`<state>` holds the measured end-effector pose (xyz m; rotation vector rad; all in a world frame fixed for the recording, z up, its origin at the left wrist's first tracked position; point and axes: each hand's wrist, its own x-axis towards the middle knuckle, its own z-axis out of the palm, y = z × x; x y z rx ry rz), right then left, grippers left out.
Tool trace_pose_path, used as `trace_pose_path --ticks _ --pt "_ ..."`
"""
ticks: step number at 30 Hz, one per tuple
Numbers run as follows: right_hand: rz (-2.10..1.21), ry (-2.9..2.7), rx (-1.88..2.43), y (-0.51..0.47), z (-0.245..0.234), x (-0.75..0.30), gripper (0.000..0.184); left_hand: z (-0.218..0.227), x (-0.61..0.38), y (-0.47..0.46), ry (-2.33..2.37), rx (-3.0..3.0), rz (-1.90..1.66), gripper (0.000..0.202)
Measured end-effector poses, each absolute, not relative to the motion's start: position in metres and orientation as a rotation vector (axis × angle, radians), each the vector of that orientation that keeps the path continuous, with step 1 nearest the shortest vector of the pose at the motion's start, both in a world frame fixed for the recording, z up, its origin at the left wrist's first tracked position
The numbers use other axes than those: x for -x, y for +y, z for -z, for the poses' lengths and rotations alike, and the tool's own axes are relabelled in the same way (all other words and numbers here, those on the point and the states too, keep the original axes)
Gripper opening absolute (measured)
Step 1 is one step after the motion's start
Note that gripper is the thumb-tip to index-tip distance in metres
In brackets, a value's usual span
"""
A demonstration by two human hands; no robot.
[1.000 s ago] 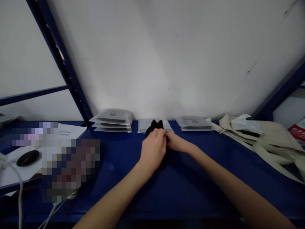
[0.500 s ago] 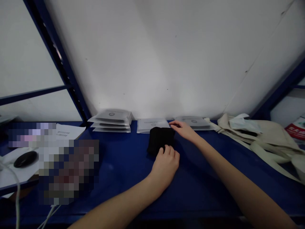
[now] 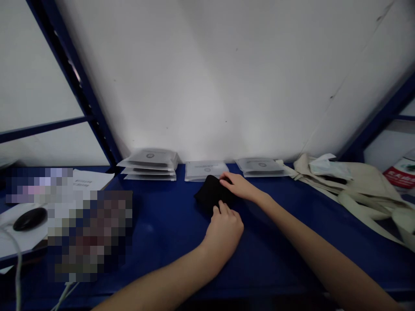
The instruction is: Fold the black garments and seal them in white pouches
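Note:
A folded black cloth bundle [image 3: 210, 193] rests on the blue tabletop [image 3: 162, 237] in front of me, one corner pointing left. My left hand [image 3: 225, 224] curls its fingers over the bundle's near edge; their tips are partly hidden against the dark cloth. From the right, my right hand [image 3: 240, 186] grips the bundle's far right side, its fingers bent onto the top. Just behind the bundle lies a frosted zip bag [image 3: 206, 170] with a round printed mark.
Several stacked frosted zip bags [image 3: 147, 163] stand at the back left, with more bags [image 3: 262, 167] at the back right. Beige cloth straps [image 3: 369, 181] heap up on the right. Left are a black computer mouse [image 3: 30, 219], papers [image 3: 92, 179] and a white cable [image 3: 18, 268].
My right hand has moved left and closer, from beside the cloth bundle onto it. The bundle has turned a little and shifted left; my left hand stays at its near edge.

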<state>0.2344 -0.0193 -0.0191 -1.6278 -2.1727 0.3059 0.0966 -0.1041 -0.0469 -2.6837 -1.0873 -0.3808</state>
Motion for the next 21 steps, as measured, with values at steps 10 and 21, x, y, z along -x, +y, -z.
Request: trace_pose_path --ticks 10,21 --pt "-0.610 -2.109 2.047 -0.023 0.007 -0.250 0.036 0.035 -0.089 -0.101 -1.415 2.454 0.329 0.037" --pt "-0.928 -1.745 2.075 -0.027 0.003 -0.244 0.041 0.026 -0.082 -0.091 -1.506 2.618 0.264 0.033"
